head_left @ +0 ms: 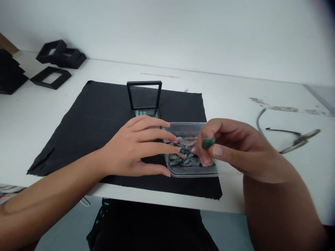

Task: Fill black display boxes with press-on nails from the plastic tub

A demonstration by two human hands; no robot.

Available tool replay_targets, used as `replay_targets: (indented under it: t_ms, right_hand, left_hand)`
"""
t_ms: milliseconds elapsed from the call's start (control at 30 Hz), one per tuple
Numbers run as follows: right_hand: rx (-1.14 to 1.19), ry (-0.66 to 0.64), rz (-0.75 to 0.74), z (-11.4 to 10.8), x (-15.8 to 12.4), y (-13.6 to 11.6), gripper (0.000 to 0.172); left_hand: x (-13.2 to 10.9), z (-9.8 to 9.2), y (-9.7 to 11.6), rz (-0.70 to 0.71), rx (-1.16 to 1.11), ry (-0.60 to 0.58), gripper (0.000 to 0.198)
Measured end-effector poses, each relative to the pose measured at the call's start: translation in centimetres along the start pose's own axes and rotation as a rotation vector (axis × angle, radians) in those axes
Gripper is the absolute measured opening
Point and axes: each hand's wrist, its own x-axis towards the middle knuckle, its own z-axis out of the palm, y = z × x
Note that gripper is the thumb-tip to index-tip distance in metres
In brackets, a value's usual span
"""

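Head view: a small green stone [208, 143] is pinched in the right-hand grip [231, 151], over the right part of the clear box [195, 173].
The right-hand grip is narrow, thumb against bent finger; the left-hand grip [141, 146] is wide, fingers spread over the box's left edge, and I cannot tell whether the fingertips touch it. The stone is probably light, hard and rather slippery, since it looks smooth; it may chip if it drops on the tabletop [235, 94], so it is better to take it by its two longer sides. Fingers cover part of the stone, so its full shape is not clear. The right hand hides the box's right end, the pieces inside overlap, the left hand covers the lower part of the open black case [144, 83], and the dark stack [12, 75] is cut off by the left border.
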Motion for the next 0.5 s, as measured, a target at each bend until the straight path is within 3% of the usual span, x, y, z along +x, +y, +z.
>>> replay_targets:
  t_ms: [133,267,500]
  right_hand:
    - [0.034,-0.057,0.016,0.5,0.0,-0.1,0.01]
    - [0.004,-0.056,0.049,1.7,0.5,-0.1,0.007]
    - [-0.13,-0.011,0.018,2.7,1.0,-0.1,0.009]
  left_hand:
    - [0.5,-0.1,0.7,-0.107,-0.196,0.157,0.05]
    - [1.1,0.1,1.4,-0.236,-0.459,0.301,0.037]
    - [1.4,0.9,1.8,-0.225,-0.521,0.303,0.028]
